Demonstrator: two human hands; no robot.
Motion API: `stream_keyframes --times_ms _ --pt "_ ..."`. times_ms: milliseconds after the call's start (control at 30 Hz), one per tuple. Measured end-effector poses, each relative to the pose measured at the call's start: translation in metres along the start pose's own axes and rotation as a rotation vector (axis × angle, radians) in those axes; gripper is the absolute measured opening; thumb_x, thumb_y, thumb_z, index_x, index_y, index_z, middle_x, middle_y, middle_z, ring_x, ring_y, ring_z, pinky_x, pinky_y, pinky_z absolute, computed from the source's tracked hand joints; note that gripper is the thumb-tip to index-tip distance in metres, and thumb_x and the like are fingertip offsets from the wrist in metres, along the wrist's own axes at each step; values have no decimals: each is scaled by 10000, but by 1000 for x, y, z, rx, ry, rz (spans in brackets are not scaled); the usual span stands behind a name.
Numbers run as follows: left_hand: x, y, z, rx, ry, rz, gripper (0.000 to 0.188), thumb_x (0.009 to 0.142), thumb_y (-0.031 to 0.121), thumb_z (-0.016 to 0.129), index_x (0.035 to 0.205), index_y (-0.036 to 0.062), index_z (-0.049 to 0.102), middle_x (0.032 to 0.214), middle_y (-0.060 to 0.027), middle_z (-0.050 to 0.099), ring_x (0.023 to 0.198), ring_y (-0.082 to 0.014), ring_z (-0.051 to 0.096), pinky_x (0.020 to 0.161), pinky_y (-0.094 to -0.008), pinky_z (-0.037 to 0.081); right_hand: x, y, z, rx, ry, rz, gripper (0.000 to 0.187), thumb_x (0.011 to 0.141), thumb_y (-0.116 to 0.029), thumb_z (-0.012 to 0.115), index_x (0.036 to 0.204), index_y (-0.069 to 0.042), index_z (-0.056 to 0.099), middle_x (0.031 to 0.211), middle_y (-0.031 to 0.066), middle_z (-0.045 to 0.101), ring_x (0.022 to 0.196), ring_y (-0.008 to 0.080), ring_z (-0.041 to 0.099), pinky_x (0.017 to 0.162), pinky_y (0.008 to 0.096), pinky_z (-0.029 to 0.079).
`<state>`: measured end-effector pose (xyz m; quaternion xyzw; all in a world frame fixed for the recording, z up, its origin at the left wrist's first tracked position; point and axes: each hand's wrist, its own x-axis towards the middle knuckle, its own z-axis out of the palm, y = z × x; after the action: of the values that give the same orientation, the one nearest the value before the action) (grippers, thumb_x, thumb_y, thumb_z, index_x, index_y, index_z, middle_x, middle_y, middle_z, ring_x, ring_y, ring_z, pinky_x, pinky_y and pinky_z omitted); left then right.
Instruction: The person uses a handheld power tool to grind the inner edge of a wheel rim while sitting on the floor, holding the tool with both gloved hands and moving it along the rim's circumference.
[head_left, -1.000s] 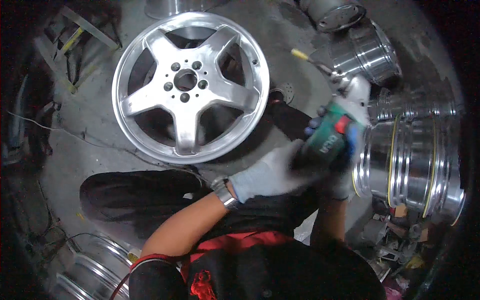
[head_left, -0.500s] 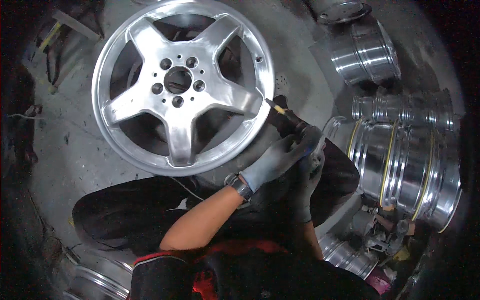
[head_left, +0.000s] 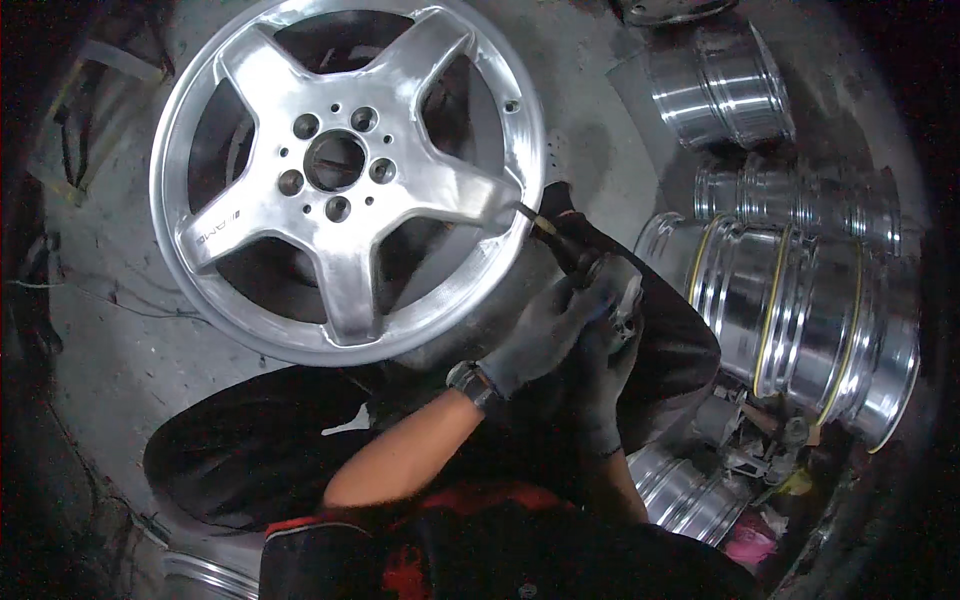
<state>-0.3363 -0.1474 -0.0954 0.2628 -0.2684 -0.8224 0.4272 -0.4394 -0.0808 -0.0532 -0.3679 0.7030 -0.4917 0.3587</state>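
A silver five-spoke alloy wheel (head_left: pixel 347 268) faces up in front of me, its spokes brushed and bright. My left hand (head_left: pixel 545 325), in a grey glove with a watch at the wrist, is closed around the dark body of a slim pen-like grinding tool (head_left: pixel 566 248). Behind it, my gloved right hand (head_left: pixel 610 352) is closed on the rear of the same tool, partly hidden by the left. The tool's thin tip meets the wheel where the right-hand spoke joins the rim; whether it presses there I cannot tell.
Polished wheel barrels (head_left: pixel 785 310) lie in a row at the right, with another barrel (head_left: pixel 722 85) beyond them. Nearer are a smaller barrel (head_left: pixel 690 500), metal parts (head_left: pixel 745 435) and a pink cloth (head_left: pixel 752 540). A thin cable (head_left: pixel 110 300) crosses the floor at left.
The wheel sits slightly further left in view. The tool has tilted, and its tip has shifted from the rim's edge onto the end of the right-hand spoke. Both hands keep their hold.
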Motion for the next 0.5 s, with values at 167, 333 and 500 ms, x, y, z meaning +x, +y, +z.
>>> stream_keyframes --times_ms 167,333,500 --pt "22 4 -5 103 33 100 662 1018 523 564 1357 -46 567 1305 -168 650 1215 -224 604 1033 -359 450 23 -12 14 97 -9 -37 786 869 11 736 1533 -55 320 1368 144 522 1206 236 566 1008 350 509" --pt "20 27 -6 -67 -48 50 444 1071 377 523 1282 -4 611 1226 -62 631 1137 -115 567 1029 -290 440 32 -23 21 134 -89 -30 752 870 20 731 1513 -53 347 1368 148 521 1205 238 568 1003 349 510" --pt "9 21 3 -35 -11 97 418 1081 319 507 1342 -4 563 1284 -64 609 1188 -123 548 1052 -286 423 21 -15 8 100 -38 6 756 860 14 743 1505 -36 351 1364 146 523 1211 232 565 1002 344 505"
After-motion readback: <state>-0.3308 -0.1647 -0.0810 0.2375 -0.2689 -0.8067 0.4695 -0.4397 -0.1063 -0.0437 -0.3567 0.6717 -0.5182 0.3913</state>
